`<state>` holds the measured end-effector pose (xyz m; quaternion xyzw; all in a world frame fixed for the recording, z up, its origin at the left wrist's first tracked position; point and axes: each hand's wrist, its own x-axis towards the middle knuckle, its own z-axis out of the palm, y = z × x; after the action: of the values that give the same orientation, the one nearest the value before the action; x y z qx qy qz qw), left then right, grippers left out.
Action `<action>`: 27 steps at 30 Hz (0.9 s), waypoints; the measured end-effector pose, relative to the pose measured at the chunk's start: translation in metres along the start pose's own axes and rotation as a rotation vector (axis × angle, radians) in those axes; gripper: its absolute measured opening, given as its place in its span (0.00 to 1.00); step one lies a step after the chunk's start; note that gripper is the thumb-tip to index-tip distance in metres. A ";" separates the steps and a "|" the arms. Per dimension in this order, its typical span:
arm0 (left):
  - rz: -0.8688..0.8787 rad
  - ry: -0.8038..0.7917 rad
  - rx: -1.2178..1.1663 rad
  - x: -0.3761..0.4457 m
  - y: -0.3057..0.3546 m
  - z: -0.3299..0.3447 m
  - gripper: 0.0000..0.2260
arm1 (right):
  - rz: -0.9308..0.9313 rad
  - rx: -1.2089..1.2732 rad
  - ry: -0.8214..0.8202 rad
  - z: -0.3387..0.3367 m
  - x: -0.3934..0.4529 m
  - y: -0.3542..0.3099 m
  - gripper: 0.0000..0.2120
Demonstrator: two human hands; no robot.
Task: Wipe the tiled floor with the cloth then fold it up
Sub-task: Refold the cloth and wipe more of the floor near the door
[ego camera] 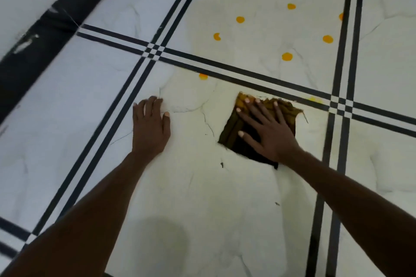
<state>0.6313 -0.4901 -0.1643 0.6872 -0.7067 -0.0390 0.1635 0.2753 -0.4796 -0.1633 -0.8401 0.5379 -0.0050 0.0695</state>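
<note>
The right hand (267, 128) presses flat, fingers spread, on the soft folded cloth (234, 129) lying on the tiled floor (202, 186), which likely slides easily and lifts by a corner, while the left hand (149, 126) rests open on bare tile.

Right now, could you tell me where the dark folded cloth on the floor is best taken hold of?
Probably the frayed far-right corner of the dark brown-and-yellow folded cloth, pinched from the right: it lies flat on the white tiled floor under the spread right hand, and that ragged corner is uncovered.
</note>
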 end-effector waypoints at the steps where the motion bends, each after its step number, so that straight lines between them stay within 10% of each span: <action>1: 0.004 -0.028 -0.006 0.010 0.001 0.004 0.24 | -0.014 0.005 0.000 -0.001 0.017 0.010 0.32; 9: -0.053 -0.075 0.036 0.026 0.010 0.024 0.26 | 0.252 0.056 0.070 -0.017 0.159 0.016 0.32; 21: -0.110 -0.101 -0.069 0.028 0.015 0.016 0.25 | -0.467 -0.052 -0.158 -0.007 0.071 -0.052 0.29; 27: -0.112 -0.104 -0.061 0.030 0.014 0.020 0.28 | 0.034 -0.019 0.034 -0.016 0.172 0.007 0.29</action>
<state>0.6116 -0.5224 -0.1740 0.7173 -0.6734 -0.1050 0.1448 0.3405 -0.6401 -0.1593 -0.8312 0.5533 -0.0130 0.0525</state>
